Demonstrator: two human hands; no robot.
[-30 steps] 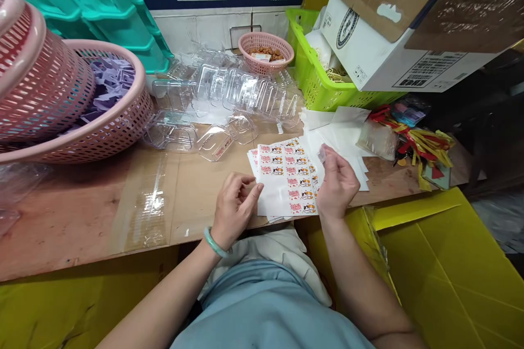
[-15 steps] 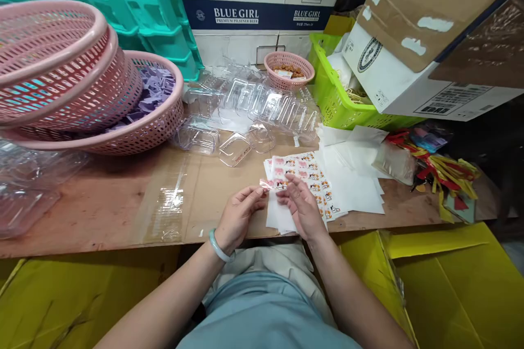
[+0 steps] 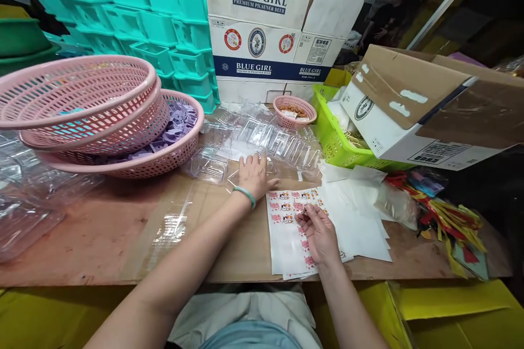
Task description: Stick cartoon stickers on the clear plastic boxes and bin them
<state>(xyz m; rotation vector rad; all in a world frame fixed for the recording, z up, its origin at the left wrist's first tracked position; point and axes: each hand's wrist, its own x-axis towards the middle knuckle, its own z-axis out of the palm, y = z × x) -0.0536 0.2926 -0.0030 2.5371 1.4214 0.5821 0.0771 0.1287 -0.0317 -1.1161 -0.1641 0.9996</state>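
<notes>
My left hand (image 3: 252, 177) reaches forward, palm down, over the clear plastic lids and boxes. Its fingers are spread, and it covers part of a small clear lid (image 3: 232, 181); whether it touches the lid I cannot tell. Over a sheet of cat stickers (image 3: 282, 245), my right hand (image 3: 321, 234) is closed, thumb and fingertips pinched together. What sits in that pinch, if anything, is too small to make out. The sticker sheet has rows of pink print and orange-and-black cats, with bare white backing at its lower left.
Clear plastic boxes (image 3: 278, 139) lie behind my left hand. Pink baskets (image 3: 180, 152) with purple pieces stand left, a small pink basket (image 3: 295, 119) at the back. A green crate (image 3: 339, 147) and tilted carton (image 3: 393, 114) stand right, near white sheets (image 3: 364, 229) and ribbons (image 3: 446, 212).
My left hand has left the small sticker strip it held near my right hand and moved forward to the plastic lids. My right hand stays over the sheet, now pinched. The view has tilted up.
</notes>
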